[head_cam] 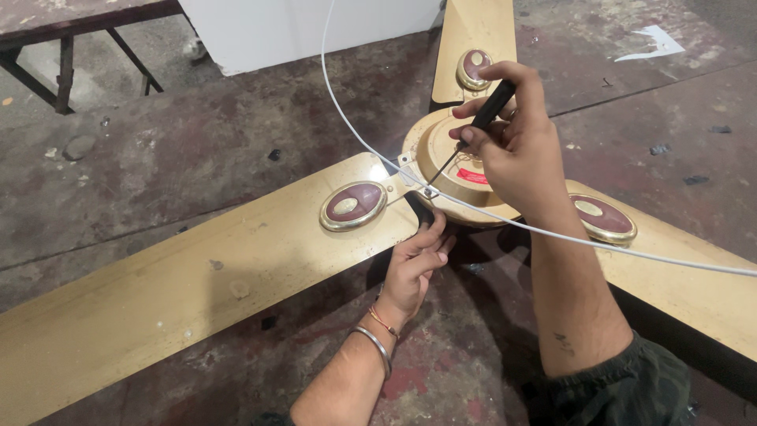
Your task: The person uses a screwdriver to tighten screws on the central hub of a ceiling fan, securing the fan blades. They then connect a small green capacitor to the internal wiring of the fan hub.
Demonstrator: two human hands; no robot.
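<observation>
Driving screwdriver, clenched in right hand, into blade-bracket screw on fan hub | left hand gripping blade edge beneath | keep tip square, blade steady.

Ceiling fan, gold, three blades with maroon oval ornaments; we see it lying flat on the floor, hub directly under our grip. Screwdriver, black handle, thin shaft, tilted, tip down-left of our grip at the blade bracket by the hub.
</observation>
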